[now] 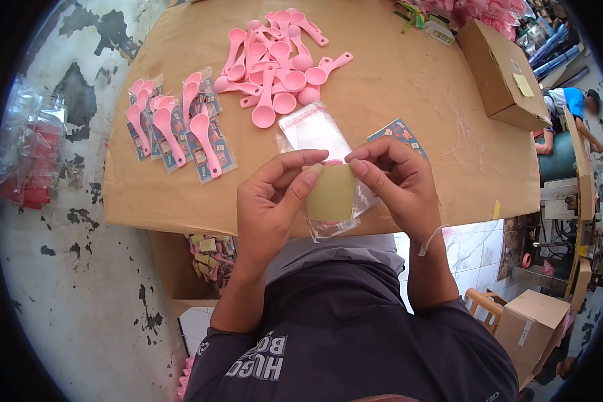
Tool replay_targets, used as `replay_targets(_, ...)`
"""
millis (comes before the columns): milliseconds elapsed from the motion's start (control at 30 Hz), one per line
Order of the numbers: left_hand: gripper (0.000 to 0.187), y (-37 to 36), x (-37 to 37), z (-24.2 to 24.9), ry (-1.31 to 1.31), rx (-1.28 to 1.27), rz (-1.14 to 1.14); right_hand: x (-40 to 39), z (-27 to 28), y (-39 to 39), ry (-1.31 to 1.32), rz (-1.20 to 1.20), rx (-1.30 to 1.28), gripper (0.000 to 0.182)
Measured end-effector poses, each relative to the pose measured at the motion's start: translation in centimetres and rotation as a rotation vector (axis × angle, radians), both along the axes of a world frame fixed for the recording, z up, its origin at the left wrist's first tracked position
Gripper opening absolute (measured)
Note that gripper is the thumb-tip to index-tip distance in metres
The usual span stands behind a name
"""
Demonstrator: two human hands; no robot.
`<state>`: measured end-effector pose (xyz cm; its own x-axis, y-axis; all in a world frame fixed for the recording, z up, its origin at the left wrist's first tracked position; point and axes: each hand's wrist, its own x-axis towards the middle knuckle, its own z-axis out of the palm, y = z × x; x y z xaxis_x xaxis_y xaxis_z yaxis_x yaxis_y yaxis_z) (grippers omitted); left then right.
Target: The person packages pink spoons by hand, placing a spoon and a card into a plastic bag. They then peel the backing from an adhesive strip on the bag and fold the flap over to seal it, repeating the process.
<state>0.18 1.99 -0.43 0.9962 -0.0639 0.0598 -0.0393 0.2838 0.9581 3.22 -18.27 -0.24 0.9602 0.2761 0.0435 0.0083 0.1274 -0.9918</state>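
Close to the table's front edge, my left hand [268, 197] and my right hand [402, 187] pinch the top corners of a small clear plastic bag [328, 230]. A plain olive-yellow card [331, 191] faces me inside it, and bits of pink show above and below the card; most of that pink thing is hidden. Just beyond my fingers lie more clear bags [315, 130]. Printed blue cards [405, 134] rest beside my right hand. Farther back is a heap of loose pink measuring spoons [275, 60].
Bagged pink spoons with blue cards [208, 144] lie in rows at the left. A cardboard box [502, 74] stands at the back right of the brown table [395, 74]. Below the table is an open box of packets [211, 258]. Another person [573, 100] is at far right.
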Motion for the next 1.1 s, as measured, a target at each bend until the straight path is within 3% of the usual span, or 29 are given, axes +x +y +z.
replay_targets(200, 0.025, 0.4, -0.3, 0.6, -0.029, 0.065, -0.026, 0.0, 0.3, -0.2, -0.078, 0.004, -0.041, 0.015)
replay_targets(267, 0.024, 0.4, -0.6, 0.4, -0.034, 0.058, -0.021, -0.5, 0.5, 0.1, -0.046, -0.005, 0.085, 0.01)
replay_targets(467, 0.013, 1.3, -1.3, -0.9, -0.145, 0.051, -0.047, -0.7, -0.1, -0.5, -0.114, 0.089, 0.145, 0.013)
replay_targets(567, 0.011, 1.2, -1.4, -0.8, -0.184, 0.038, -0.047, -0.7, 0.1, -0.8, -0.162, 0.115, 0.126, 0.011)
replay_targets(633, 0.009, 0.8, -1.5, -0.1, -0.132, -0.166, -0.036, -0.9, 0.8, -0.9, -0.178, 0.128, 0.113, 0.009)
replay_targets(767, 0.01, 1.4, -1.6, -0.6, -0.168, -0.107, -0.042, -1.7, 2.0, -0.1, -0.104, 0.084, 0.019, 0.004)
replay_targets(800, 0.013, 1.2, -1.6, -0.2, -0.137, -0.036, -0.035, -1.7, 1.7, 0.1, -0.11, 0.096, 0.026, 0.004)
replay_targets(867, 0.017, 1.1, -1.6, 0.2, -0.113, 0.038, -0.019, -1.6, 1.1, 0.1, -0.145, 0.041, -0.026, 0.021)
replay_targets(1033, 0.053, 1.4, -2.1, 1.8, -0.014, -0.135, -0.113, -2.0, 1.8, 1.4, -0.21, -0.031, 0.124, 0.037)
replay_targets(1100, 0.05, 1.5, -2.3, 0.9, -0.005, -0.087, -0.129, -2.1, 1.7, 1.6, -0.225, -0.043, 0.122, 0.04)
